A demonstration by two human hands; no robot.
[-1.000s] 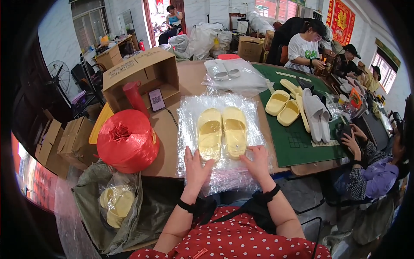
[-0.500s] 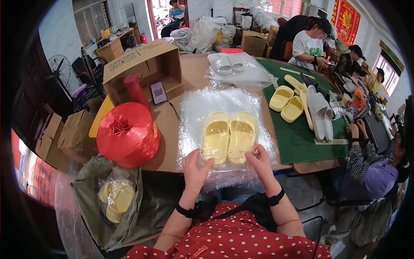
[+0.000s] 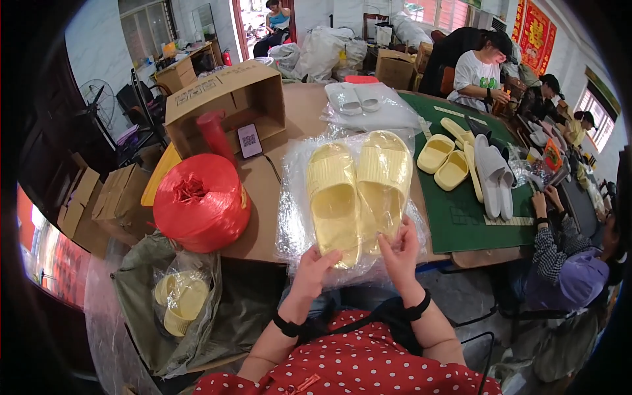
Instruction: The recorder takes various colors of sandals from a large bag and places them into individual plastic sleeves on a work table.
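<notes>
A pair of pale yellow slide slippers [image 3: 336, 210] lies side by side in a clear plastic bag, toe ends pointing away from me. My left hand [image 3: 315, 271] pinches the near edge of the bag at the left slipper's heel. At the right slipper's heel, my right hand [image 3: 400, 257] grips the bag between thumb and fingers. The pair is tilted over a stack of clear plastic bags [image 3: 294, 224] on the table, which partly hides beneath it.
Left of the stack stand a big red twine roll [image 3: 197, 204], a phone [image 3: 249, 140] and an open cardboard box [image 3: 224, 92]. Right, a green cutting mat [image 3: 454, 224] bears yellow and grey slippers [image 3: 490, 178]. A green sack [image 3: 141, 283] holds bagged slippers below. Several people sit nearby.
The bagged slippers have come up off the stack and look larger, toe ends shifted farther up the view. Both hands keep their grip, a little lower and farther right.
</notes>
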